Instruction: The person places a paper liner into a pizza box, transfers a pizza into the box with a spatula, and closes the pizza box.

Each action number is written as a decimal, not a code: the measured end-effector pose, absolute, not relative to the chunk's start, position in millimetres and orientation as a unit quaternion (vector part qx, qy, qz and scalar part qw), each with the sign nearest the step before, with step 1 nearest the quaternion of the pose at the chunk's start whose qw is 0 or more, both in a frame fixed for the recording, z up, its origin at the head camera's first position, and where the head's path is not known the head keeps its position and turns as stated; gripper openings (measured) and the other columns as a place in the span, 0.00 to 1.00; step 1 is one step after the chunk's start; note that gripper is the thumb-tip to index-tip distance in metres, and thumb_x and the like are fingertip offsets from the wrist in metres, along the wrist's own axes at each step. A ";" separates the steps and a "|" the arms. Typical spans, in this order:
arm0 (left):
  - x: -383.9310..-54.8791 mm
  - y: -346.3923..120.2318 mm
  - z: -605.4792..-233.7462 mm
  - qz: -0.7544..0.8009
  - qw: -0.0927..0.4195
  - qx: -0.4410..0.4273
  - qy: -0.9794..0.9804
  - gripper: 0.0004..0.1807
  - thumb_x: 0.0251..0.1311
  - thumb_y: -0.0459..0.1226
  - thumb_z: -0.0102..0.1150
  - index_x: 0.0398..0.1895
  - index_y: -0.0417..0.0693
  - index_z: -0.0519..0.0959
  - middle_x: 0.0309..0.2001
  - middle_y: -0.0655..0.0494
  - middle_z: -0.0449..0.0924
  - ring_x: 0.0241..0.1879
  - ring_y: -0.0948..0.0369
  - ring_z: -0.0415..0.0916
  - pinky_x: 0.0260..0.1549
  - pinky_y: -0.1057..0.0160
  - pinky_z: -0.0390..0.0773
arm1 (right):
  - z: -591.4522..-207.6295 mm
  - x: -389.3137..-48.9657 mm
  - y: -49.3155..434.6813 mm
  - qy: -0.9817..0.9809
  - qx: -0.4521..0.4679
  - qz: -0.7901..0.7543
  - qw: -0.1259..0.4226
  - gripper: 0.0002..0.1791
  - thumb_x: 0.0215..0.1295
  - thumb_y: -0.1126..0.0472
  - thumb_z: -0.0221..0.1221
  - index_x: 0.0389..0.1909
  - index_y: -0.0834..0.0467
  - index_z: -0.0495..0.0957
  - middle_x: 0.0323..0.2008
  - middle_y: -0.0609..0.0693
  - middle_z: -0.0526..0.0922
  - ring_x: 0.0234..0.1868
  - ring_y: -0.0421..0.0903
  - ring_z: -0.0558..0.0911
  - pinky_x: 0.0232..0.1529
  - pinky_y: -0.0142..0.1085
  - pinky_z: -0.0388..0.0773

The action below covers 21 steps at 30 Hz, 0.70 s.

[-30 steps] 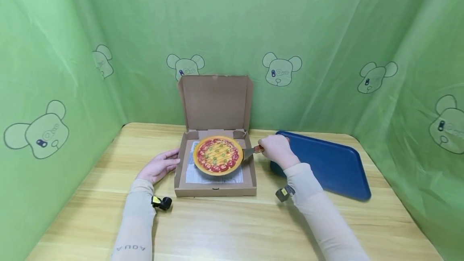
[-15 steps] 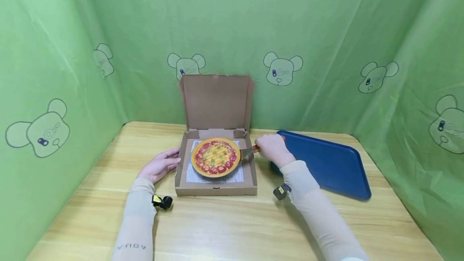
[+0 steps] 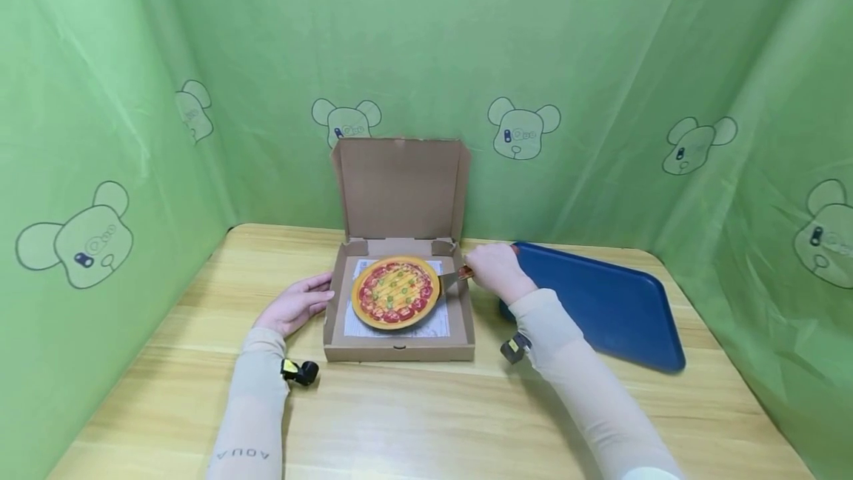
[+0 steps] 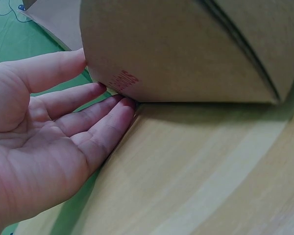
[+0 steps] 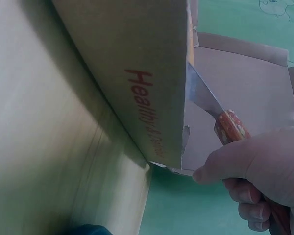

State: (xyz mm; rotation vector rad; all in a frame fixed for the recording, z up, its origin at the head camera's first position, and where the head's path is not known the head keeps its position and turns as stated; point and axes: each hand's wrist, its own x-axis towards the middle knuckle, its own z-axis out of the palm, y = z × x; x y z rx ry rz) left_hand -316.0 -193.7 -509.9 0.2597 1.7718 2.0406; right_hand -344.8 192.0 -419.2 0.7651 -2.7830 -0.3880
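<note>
Rests fingers of the left hand (image 4: 54, 132) against the cardboard box (image 4: 186, 54), near its lower edge. Shows red print (image 4: 123, 81) by the fingertips, light wooden tabletop (image 4: 186, 166) beneath, green cloth (image 4: 10, 44) at upper left.

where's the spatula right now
In the head view, the spatula is in the right hand, its blade at the right edge of the pizza, over the open box.

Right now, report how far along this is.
Done: the box is open, the pizza over its paper. In hand: the right hand grips the spatula, blade at the pizza's edge; the left hand touches the box. Remaining, probably: freeing the spatula, shutting the raised lid.
</note>
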 end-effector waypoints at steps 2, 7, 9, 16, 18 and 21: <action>-315.9 -193.8 -509.5 0.736 0.212 0.092 0.636 0.36 0.69 0.26 0.43 0.74 0.29 0.40 0.77 0.33 0.38 0.76 0.42 0.42 0.75 0.50 0.51 | -418.6 -346.2 190.2 -0.949 0.261 -0.137 0.112 0.04 0.49 0.65 0.65 0.22 0.53 0.81 0.23 0.50 0.84 0.22 0.48 0.79 0.20 0.46 0.77; -316.7 -194.1 -510.2 0.738 0.212 0.092 0.634 0.36 0.69 0.26 0.43 0.74 0.29 0.40 0.77 0.33 0.37 0.76 0.42 0.41 0.75 0.51 0.51 | -417.5 -347.5 188.1 -0.945 0.267 -0.144 0.122 0.05 0.49 0.65 0.66 0.21 0.53 0.80 0.23 0.50 0.84 0.22 0.47 0.79 0.18 0.45 0.76; -317.2 -193.9 -511.1 0.736 0.211 0.094 0.636 0.35 0.69 0.26 0.43 0.74 0.29 0.40 0.77 0.33 0.38 0.76 0.42 0.41 0.74 0.53 0.54 | -416.7 -347.8 187.9 -0.941 0.273 -0.147 0.138 0.06 0.48 0.65 0.67 0.20 0.53 0.80 0.22 0.49 0.83 0.21 0.47 0.79 0.17 0.45 0.75; -319.3 -194.7 -515.0 0.734 0.206 0.092 0.640 0.35 0.70 0.27 0.43 0.75 0.29 0.42 0.76 0.32 0.42 0.75 0.43 0.45 0.63 0.70 0.71 | -407.1 -351.2 181.4 -0.921 0.303 -0.153 0.190 0.06 0.48 0.62 0.70 0.21 0.49 0.84 0.20 0.48 0.84 0.20 0.48 0.80 0.16 0.44 0.74; -319.7 -194.9 -515.8 0.734 0.204 0.093 0.641 0.35 0.70 0.27 0.43 0.75 0.29 0.42 0.76 0.32 0.42 0.75 0.43 0.46 0.61 0.72 0.72 | -403.9 -352.9 178.6 -0.919 0.306 -0.158 0.190 0.05 0.48 0.62 0.70 0.22 0.48 0.85 0.20 0.48 0.85 0.20 0.47 0.81 0.16 0.44 0.73; -319.8 -194.9 -516.3 0.734 0.204 0.093 0.641 0.35 0.70 0.27 0.43 0.75 0.30 0.42 0.76 0.32 0.42 0.75 0.43 0.47 0.61 0.72 0.72 | -400.2 -354.9 175.4 -0.916 0.305 -0.178 0.192 0.04 0.49 0.62 0.70 0.22 0.50 0.85 0.20 0.49 0.85 0.18 0.46 0.77 0.13 0.42 0.66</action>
